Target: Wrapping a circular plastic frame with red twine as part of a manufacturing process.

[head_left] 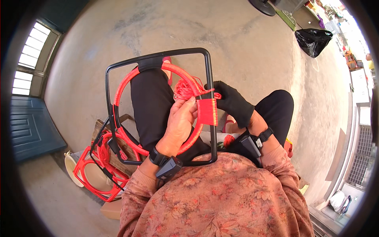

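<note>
Resting at frame centre, the bare left hand point(179, 126) has its grip closed on red cord point(185, 90) beside the woven red band point(207, 111) on the black frame point(209, 79). Right of it, the black-gloved right hand point(233, 103) pinches the frame's bar. Lower left, finished frames point(104, 166) lie stacked.

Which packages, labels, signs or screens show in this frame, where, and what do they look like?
No labels, signs or screens can be made out.
Black plastic bag: on the concrete floor, upper right; bulging, glossy, tied at the top.
Cardboard box: lower left beside the person's sleeve, partly hidden; flat, tan.
Stall goods: far right edge; small colourful shapes, too small to tell.
</note>
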Demonstrator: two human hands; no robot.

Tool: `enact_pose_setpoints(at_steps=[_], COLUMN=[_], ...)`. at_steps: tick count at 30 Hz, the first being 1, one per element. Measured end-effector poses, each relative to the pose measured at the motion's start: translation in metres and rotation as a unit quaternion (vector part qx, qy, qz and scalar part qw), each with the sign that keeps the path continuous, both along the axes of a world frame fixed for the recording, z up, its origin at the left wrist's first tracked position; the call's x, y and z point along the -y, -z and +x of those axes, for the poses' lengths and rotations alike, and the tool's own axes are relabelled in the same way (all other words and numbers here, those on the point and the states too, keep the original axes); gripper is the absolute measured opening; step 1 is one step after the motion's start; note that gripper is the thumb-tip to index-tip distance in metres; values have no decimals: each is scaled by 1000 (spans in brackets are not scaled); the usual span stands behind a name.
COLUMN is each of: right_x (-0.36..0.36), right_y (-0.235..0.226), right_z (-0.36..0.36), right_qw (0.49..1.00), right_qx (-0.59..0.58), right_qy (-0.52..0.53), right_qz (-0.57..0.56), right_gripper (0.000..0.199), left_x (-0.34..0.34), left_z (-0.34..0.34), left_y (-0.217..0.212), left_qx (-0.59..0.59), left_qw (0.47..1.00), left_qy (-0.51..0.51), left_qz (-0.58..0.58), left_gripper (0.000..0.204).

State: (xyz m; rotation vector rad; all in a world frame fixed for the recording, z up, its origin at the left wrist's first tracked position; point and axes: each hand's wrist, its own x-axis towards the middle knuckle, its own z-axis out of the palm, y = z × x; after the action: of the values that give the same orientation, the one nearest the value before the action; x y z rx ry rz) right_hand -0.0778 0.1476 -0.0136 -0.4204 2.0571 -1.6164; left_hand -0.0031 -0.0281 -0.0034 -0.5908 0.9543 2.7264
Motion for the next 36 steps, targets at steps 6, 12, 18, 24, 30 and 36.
enact_pose_setpoints(at_steps=[6,12,18,24,30,36], right_x=[-33,-77,-163,-145,-14,-9], right_y=[-21,-32,-28,-5,-36,-67], right_z=[-3,14,-24,3,18,33], right_qw=[992,953,813,882,971,985], right_qx=[9,84,173,139,216,167], right_qy=[98,205,285,352,71,47], right_qz=[-81,-207,-478,-280,-69,-1], right_gripper=[24,26,24,28,21,21], left_x=[5,0,3,2,-1,1], left_z=[1,0,2,4,4,4], left_y=[7,1,-1,1,7,3], left_qx=[17,-50,-46,-28,-18,-20], left_qw=[999,994,995,995,991,983], left_qy=[29,29,28,19,17,49], left_qz=[-38,-94,-85,-95,-130,-176], left_gripper=[23,28,28,12,8,10])
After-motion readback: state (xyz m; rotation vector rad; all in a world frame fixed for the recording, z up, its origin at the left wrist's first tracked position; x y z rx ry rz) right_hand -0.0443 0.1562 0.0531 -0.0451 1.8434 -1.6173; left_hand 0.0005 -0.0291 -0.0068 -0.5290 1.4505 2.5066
